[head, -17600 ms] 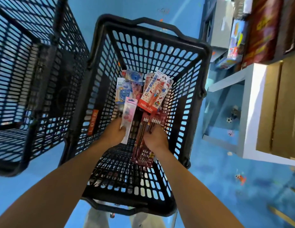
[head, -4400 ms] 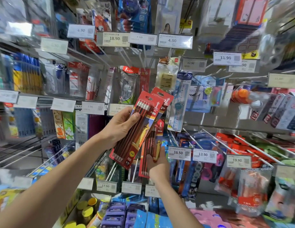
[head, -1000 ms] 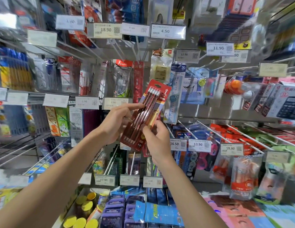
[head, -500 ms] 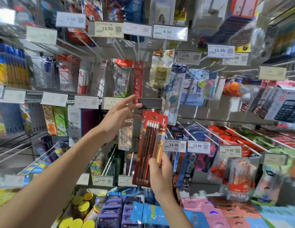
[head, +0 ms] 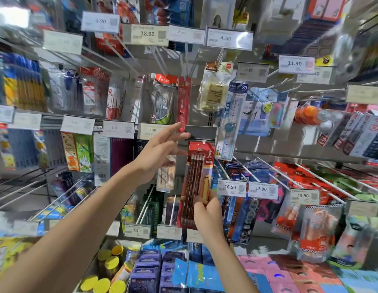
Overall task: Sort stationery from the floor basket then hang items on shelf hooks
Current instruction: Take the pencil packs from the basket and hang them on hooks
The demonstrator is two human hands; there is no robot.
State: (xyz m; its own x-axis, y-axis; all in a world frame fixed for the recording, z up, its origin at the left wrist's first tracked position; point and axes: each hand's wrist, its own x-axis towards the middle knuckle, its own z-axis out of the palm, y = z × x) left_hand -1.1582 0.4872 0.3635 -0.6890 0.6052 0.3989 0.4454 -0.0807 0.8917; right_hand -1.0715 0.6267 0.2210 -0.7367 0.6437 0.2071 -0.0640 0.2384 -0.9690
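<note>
- Pencil pack (head: pixel 197 176): red card, dark pencils, upright on the shelf display; its top sits just under a blank grey label holder (head: pixel 200 133), with the 16.50 price tag (head: pixel 231 187) just beside it.
- Right grip (head: pixel 207 212): grasping the pack's lower end, thumb and fingers on its front.
- Left grip (head: pixel 157 153): released, fingers spread, fingertips at the holder's left edge, beside the 3.90 price tag (head: pixel 152 130).

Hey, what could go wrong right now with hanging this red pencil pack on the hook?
1. The right hand pinches the pencil pack only near its bottom, so the top could swing and fail to catch.
2. The left hand only touches the grey label holder with straight fingers; if it flips down, it may block the pack's top.
</note>
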